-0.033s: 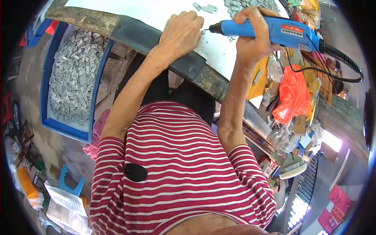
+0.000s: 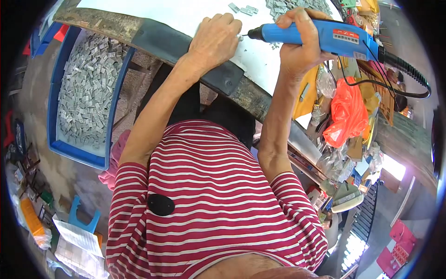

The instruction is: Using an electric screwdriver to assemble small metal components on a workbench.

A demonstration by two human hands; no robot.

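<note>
Upper middle of frame: blue driver [image 2: 325, 39], its bit right at a small grey part [image 2: 240, 37] above the white sheet [image 2: 260, 65]. Risk, I'd judge — bit slips off the part, if angle or pressure wanders, and jabs the fingertips beside it. Left hand [image 2: 214, 39]: fingers curled together, closed on the part, mostly hidden. Right hand [image 2: 297, 58] — wrapped firmly round the driver's body.

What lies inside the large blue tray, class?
Many small grey pieces lie heaped in the tray. A pale area shows at its near end; pieces deeper down, and the bottom beneath the heap, are covered.
</note>
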